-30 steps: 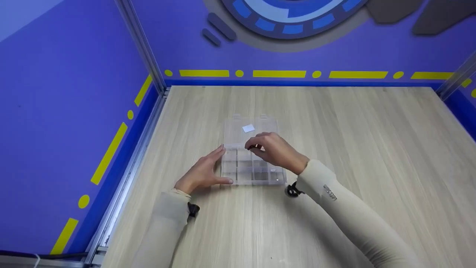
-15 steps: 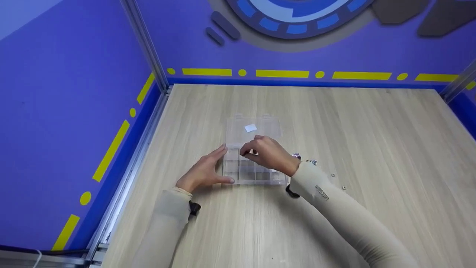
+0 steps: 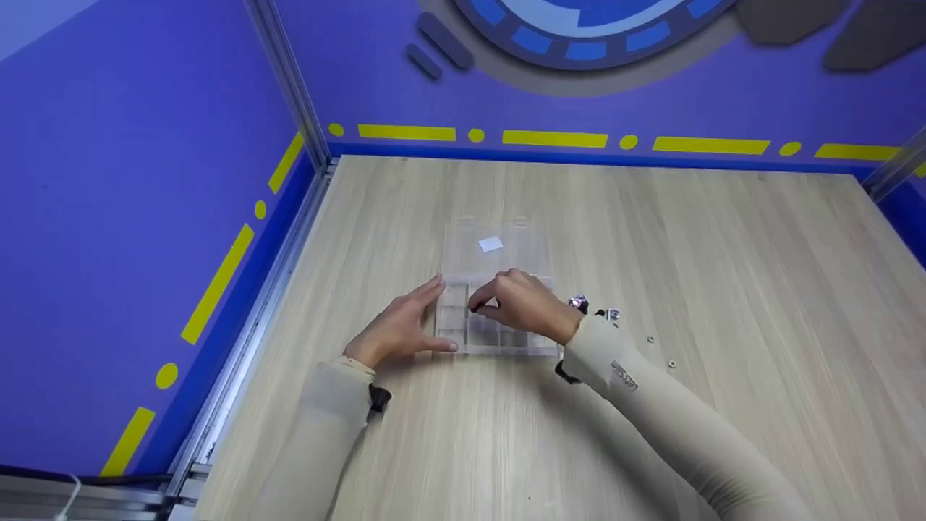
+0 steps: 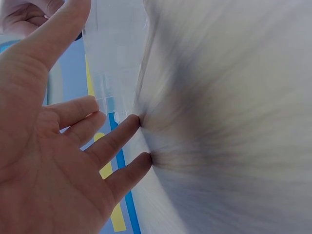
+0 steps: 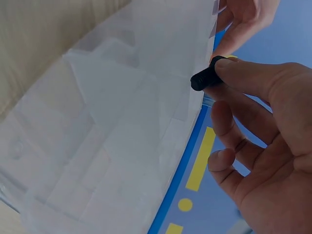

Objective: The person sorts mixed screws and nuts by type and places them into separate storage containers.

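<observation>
A clear plastic compartment box (image 3: pixel 496 352) lies on the wooden table with its lid (image 3: pixel 463 253) laid back on the far side. At its left side is my left hand (image 3: pixel 396 331), fingers spread, the thumb by the near left corner. In the left wrist view, two fingertips (image 4: pixel 145 158) of that hand meet the tabletop. Over the box's compartments, my right hand (image 3: pixel 527 305) pinches a black bolt (image 5: pixel 206 76) between thumb and forefinger. The bolt's threaded end sticks out past the fingertips in the right wrist view.
Shiny metal pieces (image 3: pixel 578 302) lie right of the box, partly behind the right wrist. Two small nuts, one here (image 3: pixel 650 339), sit farther right. A white paper label (image 3: pixel 490 244) is on the lid. Blue walls (image 3: pixel 145 181) border the table at the left and back.
The right hand has moved left and nearer over the compartments, still pinching the bolt. Metal pieces and nuts formerly hidden by the right arm now show. The left hand stays at the box's side.
</observation>
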Motion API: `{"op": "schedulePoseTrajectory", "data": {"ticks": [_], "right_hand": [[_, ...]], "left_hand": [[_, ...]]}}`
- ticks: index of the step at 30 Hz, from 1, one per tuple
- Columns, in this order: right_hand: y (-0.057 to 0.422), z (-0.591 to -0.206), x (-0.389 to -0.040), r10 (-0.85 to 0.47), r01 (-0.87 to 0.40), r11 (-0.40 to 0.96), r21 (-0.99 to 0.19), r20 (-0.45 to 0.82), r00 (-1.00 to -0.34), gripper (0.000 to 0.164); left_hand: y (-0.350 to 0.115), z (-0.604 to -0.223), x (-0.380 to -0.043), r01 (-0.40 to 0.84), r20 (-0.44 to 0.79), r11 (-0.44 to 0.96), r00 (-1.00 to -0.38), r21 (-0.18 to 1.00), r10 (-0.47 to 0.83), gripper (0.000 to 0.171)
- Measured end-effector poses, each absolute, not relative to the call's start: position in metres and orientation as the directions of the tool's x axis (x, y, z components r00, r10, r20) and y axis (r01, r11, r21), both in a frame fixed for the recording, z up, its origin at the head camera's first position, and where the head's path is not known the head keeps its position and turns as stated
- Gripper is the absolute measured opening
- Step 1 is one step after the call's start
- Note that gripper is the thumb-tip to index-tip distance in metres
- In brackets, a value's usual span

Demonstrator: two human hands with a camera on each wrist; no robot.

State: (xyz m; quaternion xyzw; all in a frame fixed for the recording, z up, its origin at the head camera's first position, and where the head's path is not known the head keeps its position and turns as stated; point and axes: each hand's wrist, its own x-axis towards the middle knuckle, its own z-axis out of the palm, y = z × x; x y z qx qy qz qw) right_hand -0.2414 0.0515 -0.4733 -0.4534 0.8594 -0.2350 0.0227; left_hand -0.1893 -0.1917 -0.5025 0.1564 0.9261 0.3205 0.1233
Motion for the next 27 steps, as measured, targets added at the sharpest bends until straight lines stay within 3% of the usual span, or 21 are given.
{"op": "schedulePoseTrajectory", "data": {"ticks": [27], "right_hand": [[0.046, -0.4788, -0.2395, -0.776, -0.689, 0.493, -0.531, 0.09, -0.625, 0.009]], "left_hand": [[-0.193, -0.5042, -0.1891, 0.239, -0.092, 0.737, -0.921, 0.632, 0.378, 0.11]]}}
